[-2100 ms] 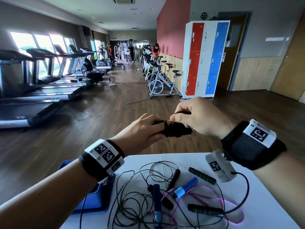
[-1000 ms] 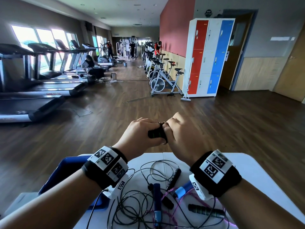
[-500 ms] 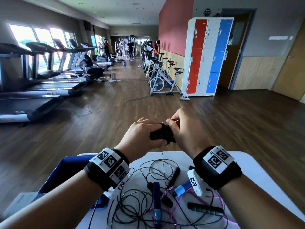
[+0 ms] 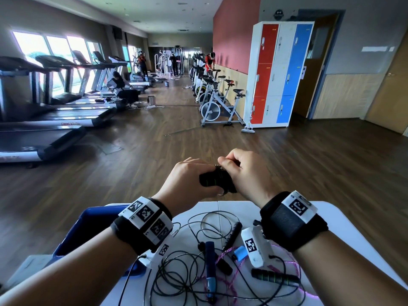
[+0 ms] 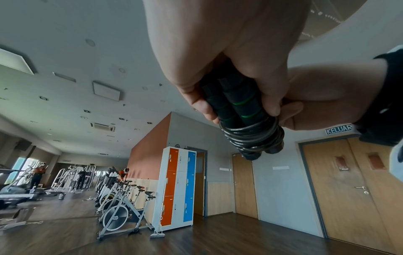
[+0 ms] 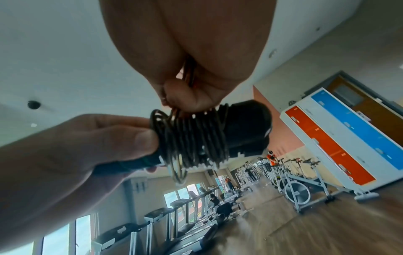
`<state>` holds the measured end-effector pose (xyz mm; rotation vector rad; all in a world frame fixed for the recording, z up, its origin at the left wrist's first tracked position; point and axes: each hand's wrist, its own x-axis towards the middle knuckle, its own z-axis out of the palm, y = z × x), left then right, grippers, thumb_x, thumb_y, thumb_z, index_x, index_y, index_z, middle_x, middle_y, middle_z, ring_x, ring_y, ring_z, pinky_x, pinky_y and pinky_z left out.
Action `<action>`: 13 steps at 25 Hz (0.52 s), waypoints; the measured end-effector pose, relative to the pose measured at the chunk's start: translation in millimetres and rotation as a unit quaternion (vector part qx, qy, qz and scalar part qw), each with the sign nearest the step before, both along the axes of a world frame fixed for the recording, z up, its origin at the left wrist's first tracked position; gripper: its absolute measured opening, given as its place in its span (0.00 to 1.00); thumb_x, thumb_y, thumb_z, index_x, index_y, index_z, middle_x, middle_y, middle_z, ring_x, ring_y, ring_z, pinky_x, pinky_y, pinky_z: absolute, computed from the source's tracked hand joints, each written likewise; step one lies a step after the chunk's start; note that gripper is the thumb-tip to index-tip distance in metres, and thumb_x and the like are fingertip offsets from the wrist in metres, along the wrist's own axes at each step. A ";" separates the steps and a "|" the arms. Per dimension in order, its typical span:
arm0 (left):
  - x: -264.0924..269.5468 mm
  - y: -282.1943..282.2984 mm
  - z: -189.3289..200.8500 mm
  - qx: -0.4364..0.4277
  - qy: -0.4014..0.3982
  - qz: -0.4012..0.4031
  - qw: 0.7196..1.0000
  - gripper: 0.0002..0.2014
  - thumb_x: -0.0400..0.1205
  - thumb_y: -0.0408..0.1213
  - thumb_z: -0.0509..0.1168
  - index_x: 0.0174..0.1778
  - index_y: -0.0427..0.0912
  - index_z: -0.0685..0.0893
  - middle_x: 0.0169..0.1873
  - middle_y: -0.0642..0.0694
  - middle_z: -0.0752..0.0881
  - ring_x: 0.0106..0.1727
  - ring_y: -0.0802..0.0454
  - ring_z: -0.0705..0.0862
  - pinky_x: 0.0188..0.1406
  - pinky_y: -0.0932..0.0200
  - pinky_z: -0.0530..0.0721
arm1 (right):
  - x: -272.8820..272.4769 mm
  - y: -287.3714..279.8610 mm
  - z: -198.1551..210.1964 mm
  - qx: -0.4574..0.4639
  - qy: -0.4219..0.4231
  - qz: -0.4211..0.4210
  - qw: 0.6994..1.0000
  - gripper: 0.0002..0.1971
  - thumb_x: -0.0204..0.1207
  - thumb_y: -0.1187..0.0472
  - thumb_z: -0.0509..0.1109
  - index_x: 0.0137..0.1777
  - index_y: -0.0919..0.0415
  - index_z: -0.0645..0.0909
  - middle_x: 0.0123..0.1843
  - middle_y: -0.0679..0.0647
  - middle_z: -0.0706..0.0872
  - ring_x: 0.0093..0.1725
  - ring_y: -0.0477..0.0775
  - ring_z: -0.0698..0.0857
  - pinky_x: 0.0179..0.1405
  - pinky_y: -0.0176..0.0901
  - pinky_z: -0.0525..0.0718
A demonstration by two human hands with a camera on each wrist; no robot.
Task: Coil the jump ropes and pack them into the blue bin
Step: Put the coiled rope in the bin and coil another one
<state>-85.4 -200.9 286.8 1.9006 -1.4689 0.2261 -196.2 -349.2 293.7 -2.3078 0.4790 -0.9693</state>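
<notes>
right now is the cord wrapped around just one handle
No, the left wrist view shows the cord wound round two black handles held side by side in the left hand.

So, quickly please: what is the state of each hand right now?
Left hand: closed around the two black handles.
Right hand: closed, pinching the black cord wound round those handles.

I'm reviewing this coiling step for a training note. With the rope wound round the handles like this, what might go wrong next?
The black cord wound round the two black foam handles has a loop standing proud at one end; it may spring loose if the right hand lets go. The left hand grips only the handles. Tangled ropes lie on the white table beside the blue bin, and may snag.
</notes>
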 end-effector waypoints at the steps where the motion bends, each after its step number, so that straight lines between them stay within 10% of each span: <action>1: -0.3 1.0 -0.7 -0.006 0.001 -0.003 1.000 0.19 0.64 0.59 0.72 0.47 0.56 0.92 0.41 0.59 0.88 0.47 0.58 0.80 0.49 0.59 0.80 | -1.3 -3.6 0.5 0.015 0.003 0.019 1.000 0.15 0.81 0.51 0.72 0.34 0.56 0.82 0.23 0.45 0.79 0.25 0.43 0.77 0.23 0.32 0.66; 7: -5.0 0.7 -3.4 -0.039 -0.001 -0.014 0.999 0.20 0.65 0.47 0.82 0.53 0.56 0.92 0.44 0.59 0.89 0.48 0.61 0.80 0.52 0.72 0.74 | -9.6 -3.8 1.2 -0.137 0.142 -0.023 0.980 0.17 0.88 0.43 0.53 0.44 0.52 0.72 0.34 0.48 0.78 0.37 0.57 0.81 0.36 0.51 0.76; 13: -12.3 -1.9 -1.5 -0.013 -0.003 -0.017 1.000 0.15 0.66 0.47 0.83 0.47 0.56 0.92 0.41 0.57 0.88 0.47 0.57 0.80 0.52 0.60 0.78 | -13.4 13.5 8.7 -0.112 0.145 -0.002 0.983 0.20 0.89 0.44 0.51 0.38 0.53 0.68 0.30 0.50 0.77 0.35 0.58 0.82 0.36 0.53 0.78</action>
